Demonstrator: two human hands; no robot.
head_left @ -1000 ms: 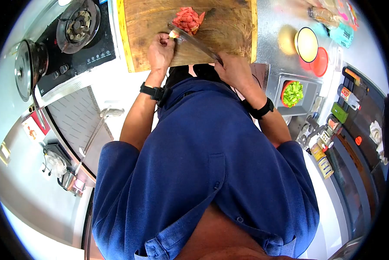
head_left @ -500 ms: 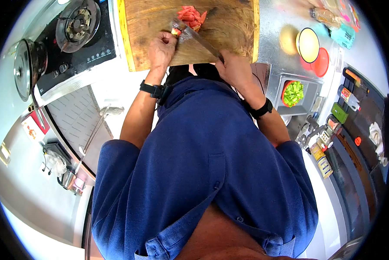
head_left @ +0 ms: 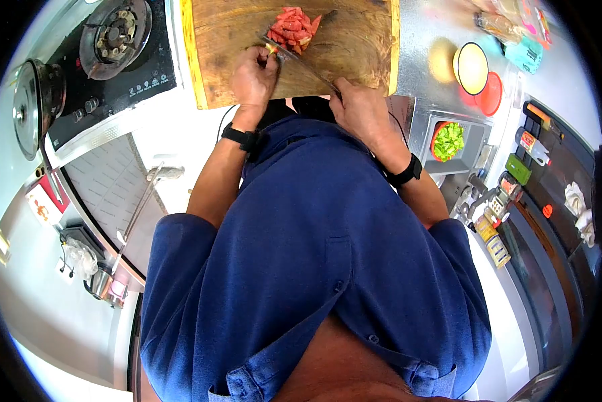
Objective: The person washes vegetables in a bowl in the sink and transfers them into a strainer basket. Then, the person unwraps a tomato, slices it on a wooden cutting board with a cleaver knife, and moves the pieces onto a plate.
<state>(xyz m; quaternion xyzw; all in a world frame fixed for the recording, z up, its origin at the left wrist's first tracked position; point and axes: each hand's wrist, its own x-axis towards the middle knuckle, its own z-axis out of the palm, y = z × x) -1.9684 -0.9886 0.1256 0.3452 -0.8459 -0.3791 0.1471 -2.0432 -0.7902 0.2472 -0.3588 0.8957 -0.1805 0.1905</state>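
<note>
A thick wooden cutting board [head_left: 224, 40] lies before me with a heap of cut red tomato pieces [head_left: 293, 28] on it. My right hand [head_left: 362, 114] is wrapped around the handle of a knife [head_left: 305, 65], which is mostly covered by the fingers. The blade slants up and left across the board, just below the heap. My left hand [head_left: 252, 77] pinches a small red and pale-yellow tomato piece [head_left: 272, 49] beside the blade's far end. Fingers partly hide that piece, and whether the blade touches it I cannot tell.
Left of the board is a gas stove [head_left: 116, 41], with a lidded pan [head_left: 36, 107] nearby. At right stand a yellow-lined bowl [head_left: 471, 68] and a red bowl [head_left: 492, 94]. Green leafy vegetables [head_left: 448, 141] sit in a container in the sink [head_left: 476, 137].
The blade has turned more edge-on and its far end has moved left and slightly down. The tomato heap reaches further left. My left hand keeps its pinch.
</note>
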